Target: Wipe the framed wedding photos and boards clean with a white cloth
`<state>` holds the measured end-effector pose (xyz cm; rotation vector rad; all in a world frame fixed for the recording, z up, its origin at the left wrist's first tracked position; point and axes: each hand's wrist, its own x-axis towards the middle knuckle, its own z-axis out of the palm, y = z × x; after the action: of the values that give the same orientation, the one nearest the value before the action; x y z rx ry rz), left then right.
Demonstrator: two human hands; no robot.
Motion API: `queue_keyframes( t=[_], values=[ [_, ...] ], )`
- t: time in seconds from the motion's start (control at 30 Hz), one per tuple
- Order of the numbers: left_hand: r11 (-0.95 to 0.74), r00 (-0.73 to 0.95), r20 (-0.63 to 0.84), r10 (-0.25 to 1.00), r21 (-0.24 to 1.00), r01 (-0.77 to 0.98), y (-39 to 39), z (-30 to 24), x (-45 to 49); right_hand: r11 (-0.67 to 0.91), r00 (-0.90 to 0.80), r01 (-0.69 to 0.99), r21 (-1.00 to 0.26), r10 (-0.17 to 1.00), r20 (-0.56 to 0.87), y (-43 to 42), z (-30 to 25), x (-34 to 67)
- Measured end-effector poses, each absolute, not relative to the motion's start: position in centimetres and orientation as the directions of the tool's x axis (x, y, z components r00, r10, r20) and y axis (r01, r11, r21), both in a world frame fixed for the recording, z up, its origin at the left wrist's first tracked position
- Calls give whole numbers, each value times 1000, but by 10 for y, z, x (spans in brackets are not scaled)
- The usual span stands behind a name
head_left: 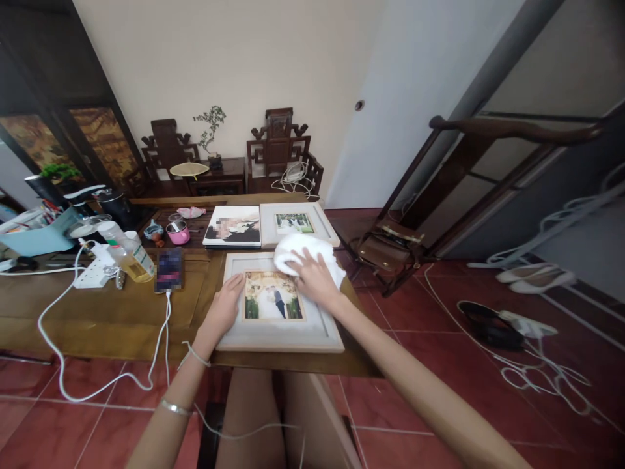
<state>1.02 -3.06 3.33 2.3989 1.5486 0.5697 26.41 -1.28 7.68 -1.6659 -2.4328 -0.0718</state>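
Observation:
A pale wooden picture frame [280, 346] lies face up near the table's front edge, with a wedding photo [273, 296] in its wide mat. My left hand [225, 305] rests along the left side of the frame, fingers laid flat on it. At the frame's upper right corner, my right hand [312, 277] presses down on a bunched white cloth [293, 246] and holds it. The cloth covers that corner and overlaps the lower edge of a second framed photo [295, 223] behind.
Left of the second frame lies a flower-patterned album [232, 225]. A phone [168, 270] on a cable, a bottle of yellow liquid [139, 260], a power strip [92, 267] and a pink cup [178, 232] stand left. A wooden chair [454, 169] holds a brown bag [388, 251] at right.

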Motion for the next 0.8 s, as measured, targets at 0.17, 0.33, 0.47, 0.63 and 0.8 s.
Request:
queue_keyframes(
  t=[0.17, 0.33, 0.47, 0.63, 0.8],
  values=[
    [-428, 361, 234, 903, 396, 812, -30, 31, 10, 461, -448, 887, -23, 873, 193, -17, 79, 260],
    [-422, 347, 246, 905, 419, 804, -30, 28, 10, 585, -581, 809, -62, 811, 72, -100, 70, 264],
    [-423, 353, 236, 905, 423, 802, -28, 26, 9, 612, -621, 773, -164, 784, -6, -155, 70, 263],
    [-447, 383, 231, 894, 427, 786, -27, 25, 7, 611, -623, 765, -204, 782, 11, -144, 78, 254],
    [-439, 383, 216, 898, 427, 790, -28, 25, 7, 541, -528, 836, -93, 838, 137, -60, 79, 256]
  ],
)
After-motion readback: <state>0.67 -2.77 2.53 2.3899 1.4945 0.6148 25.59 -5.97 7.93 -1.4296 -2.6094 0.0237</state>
